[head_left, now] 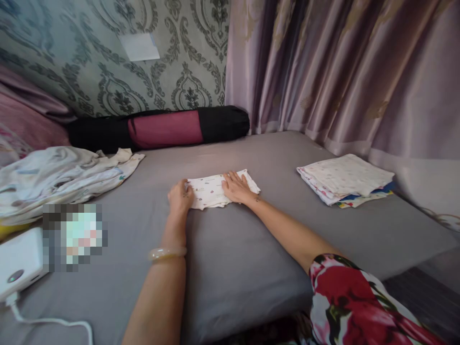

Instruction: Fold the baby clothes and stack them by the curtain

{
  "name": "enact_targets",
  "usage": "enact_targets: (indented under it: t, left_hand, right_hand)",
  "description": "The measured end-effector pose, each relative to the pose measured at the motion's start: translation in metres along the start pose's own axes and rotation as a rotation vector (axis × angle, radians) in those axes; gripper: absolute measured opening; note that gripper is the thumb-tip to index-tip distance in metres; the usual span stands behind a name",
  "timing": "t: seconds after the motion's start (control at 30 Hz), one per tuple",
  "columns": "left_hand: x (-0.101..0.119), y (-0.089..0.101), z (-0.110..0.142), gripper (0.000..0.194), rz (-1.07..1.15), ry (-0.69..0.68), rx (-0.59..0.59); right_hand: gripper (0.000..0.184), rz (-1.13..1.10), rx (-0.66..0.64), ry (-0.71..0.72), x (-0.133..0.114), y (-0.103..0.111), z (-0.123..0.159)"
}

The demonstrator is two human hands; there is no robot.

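A small white printed cloth (210,189), partly folded, lies on the grey bed sheet (230,249) in the middle of the view. My left hand (180,195) rests at the cloth's left end with its fingers curled onto the edge. Flat on the cloth's right part lies my right hand (235,187), fingers stretched out and pressing down. A pale bangle (167,253) sits on my left wrist.
A stack of folded cloths (347,179) lies at the right. A heap of unfolded white cloths (61,177) lies at the left. A black and maroon roll bag (161,128) lies along the wall. A white device (19,263) with a cable sits at the near left. Curtains (341,72) hang at the right.
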State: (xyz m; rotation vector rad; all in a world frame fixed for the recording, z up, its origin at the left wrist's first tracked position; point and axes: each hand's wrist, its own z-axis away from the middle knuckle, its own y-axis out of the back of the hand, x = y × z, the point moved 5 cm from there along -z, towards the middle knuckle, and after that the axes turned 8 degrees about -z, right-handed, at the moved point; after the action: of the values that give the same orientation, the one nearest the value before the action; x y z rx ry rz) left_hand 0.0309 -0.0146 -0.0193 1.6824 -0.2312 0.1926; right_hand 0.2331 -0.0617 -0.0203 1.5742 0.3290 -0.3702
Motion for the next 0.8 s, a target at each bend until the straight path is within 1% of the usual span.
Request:
enact_targets:
  t: [0.17, 0.27, 0.4, 0.5, 0.57, 0.63, 0.67, 0.73, 0.8]
  left_hand:
    - [-0.005, 0.003, 0.002, 0.043, -0.061, 0.069, 0.065]
    - [-0.008, 0.002, 0.002, 0.044, -0.084, 0.067, 0.075]
    - [-0.012, -0.001, 0.000, 0.046, -0.105, 0.069, 0.070]
    - [-0.017, -0.003, -0.001, 0.047, -0.091, 0.085, 0.050]
    - [-0.020, -0.004, -0.003, 0.046, -0.052, 0.093, 0.019]
    - [-0.023, -0.003, -0.004, 0.046, -0.002, 0.111, -0.008]
    - [-0.024, -0.002, -0.005, 0.044, 0.019, 0.127, -0.017]
    - [-0.025, 0.001, -0.006, 0.041, 0.046, 0.162, -0.036]
    - [-0.025, 0.005, -0.008, 0.035, 0.068, 0.195, -0.075]
  right_hand:
    - [0.058, 0.084, 0.073, -0.043, 0.025, 0.017, 0.001]
    - [0.058, 0.108, 0.043, -0.066, 0.038, 0.015, 0.004]
    - [0.058, 0.086, 0.047, -0.063, 0.043, 0.009, 0.004]
    - [0.056, 0.001, 0.044, -0.071, 0.047, 0.015, -0.002]
    - [0.053, -0.084, 0.079, -0.132, 0.056, 0.027, -0.008]
    - [0.046, -0.152, 0.112, -0.256, 0.072, 0.041, -0.012]
    - [0.043, -0.166, 0.103, -0.332, 0.081, 0.047, -0.013]
    - [0.040, -0.160, 0.038, -0.462, 0.096, 0.052, -0.012]
    - [0.038, -0.141, -0.020, -0.508, 0.102, 0.054, -0.010]
